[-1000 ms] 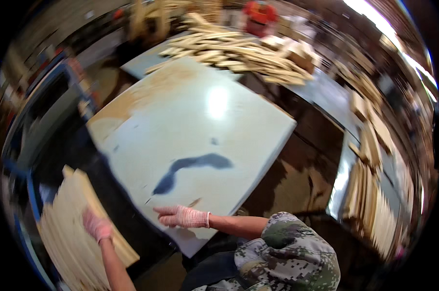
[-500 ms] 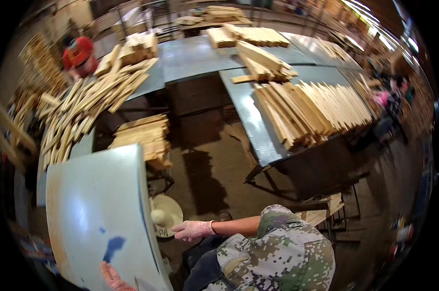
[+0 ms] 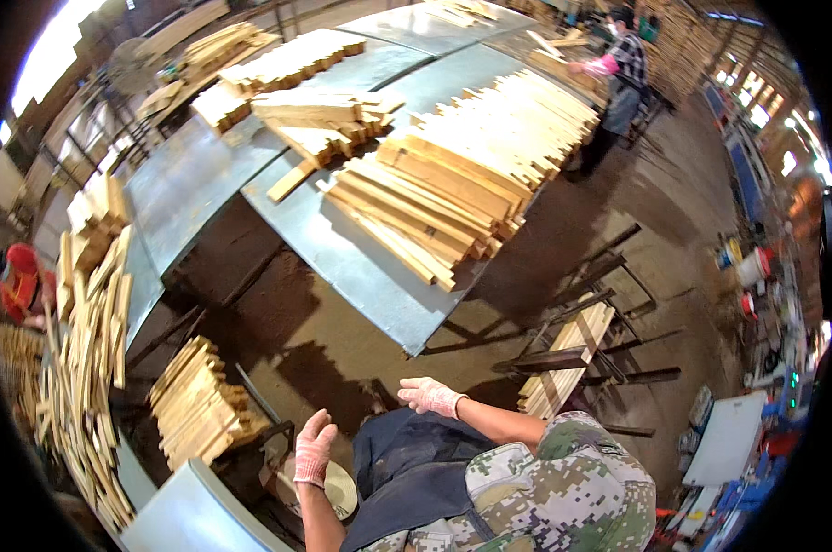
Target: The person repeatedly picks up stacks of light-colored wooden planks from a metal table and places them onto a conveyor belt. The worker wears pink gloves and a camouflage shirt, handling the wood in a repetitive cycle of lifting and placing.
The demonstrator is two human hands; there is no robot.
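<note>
Both my hands wear pale pink gloves and hold nothing. My left hand point(image 3: 315, 448) hangs open above a round pale stool seat point(image 3: 342, 489), near the corner of a pale blue panel point(image 3: 190, 515) at the lower left. My right hand point(image 3: 430, 396) is raised in front of my dark apron point(image 3: 416, 460), fingers loosely spread, over the dirt floor. The nearest wood is a stack of short planks point(image 3: 195, 405) left of my left hand and a metal table point(image 3: 342, 248) loaded with long wooden slats point(image 3: 434, 184) ahead.
A metal rack with a few planks point(image 3: 568, 354) stands to my right. More slat piles point(image 3: 89, 368) line the left edge. One person in red point(image 3: 20, 285) works at the far left, another in a checked shirt point(image 3: 623, 64) at the far table. Buckets point(image 3: 747, 267) sit at right.
My view has swung right, away from the pale blue panel my hands were resting on; the panel is now only a corner at lower left. Both hands have come off it and hang free.
</note>
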